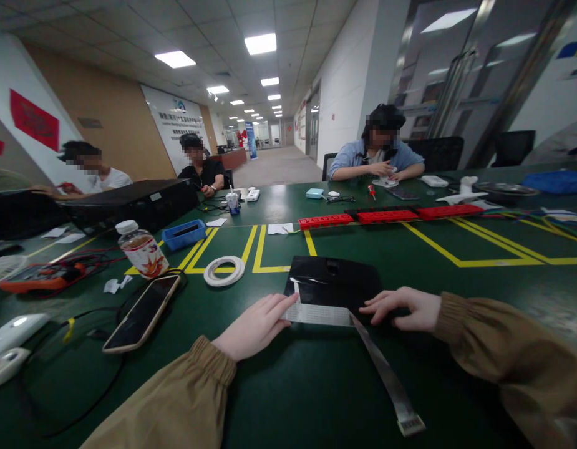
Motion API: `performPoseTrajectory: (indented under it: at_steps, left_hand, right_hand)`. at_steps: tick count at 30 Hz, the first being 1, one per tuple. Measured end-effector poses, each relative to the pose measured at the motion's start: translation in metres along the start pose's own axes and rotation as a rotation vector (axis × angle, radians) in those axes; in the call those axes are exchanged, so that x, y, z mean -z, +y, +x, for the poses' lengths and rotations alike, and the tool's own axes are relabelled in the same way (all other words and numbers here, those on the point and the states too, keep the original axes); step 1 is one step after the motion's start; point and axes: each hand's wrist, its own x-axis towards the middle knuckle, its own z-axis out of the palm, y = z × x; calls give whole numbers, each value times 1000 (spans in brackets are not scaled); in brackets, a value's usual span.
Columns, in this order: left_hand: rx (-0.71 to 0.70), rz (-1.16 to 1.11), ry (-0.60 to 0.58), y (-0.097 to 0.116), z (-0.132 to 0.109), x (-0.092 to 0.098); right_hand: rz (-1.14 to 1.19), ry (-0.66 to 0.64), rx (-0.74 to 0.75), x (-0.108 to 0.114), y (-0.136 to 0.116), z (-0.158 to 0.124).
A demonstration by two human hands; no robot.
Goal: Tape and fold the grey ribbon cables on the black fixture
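Note:
A black, glossy panel (335, 277) lies on the green table in front of me. Along its near edge runs a flat ribbon cable (323, 315), folded at the right so that its grey tail hangs toward me and ends in a small connector (411, 426). My left hand (262, 325) pinches the cable's left end at the panel's corner, fingers stretched over it and thumb at the lower edge. A short white strip (295, 287) sticks up beside that fingertip. At the panel's right edge, my right hand (405, 308) rests with fingers apart, near the fold, holding nothing.
To the left are a phone (142, 315), a tape roll (224, 271), a drink bottle (144, 249), a blue tray (184, 234) and an orange multimeter (42, 277). Red strips (386, 216) line the table beyond yellow markings. Several people sit around the table.

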Motion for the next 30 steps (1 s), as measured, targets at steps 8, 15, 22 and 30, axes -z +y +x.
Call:
performPoseTrajectory:
  at_steps: [8, 15, 22, 30]
  left_hand:
    - [-83, 41, 90, -10, 26, -14]
    - [-89, 99, 156, -26, 45, -22]
    - [-90, 206, 107, -32, 53, -26]
    - [-95, 250, 69, -27, 52, -21]
  right_hand:
    - [263, 194, -158, -22, -3, 16]
    - [94, 396, -205, -37, 4, 33]
    - [-67, 398, -229, -37, 5, 36]
    - [-120, 410, -232, -39, 2, 36]
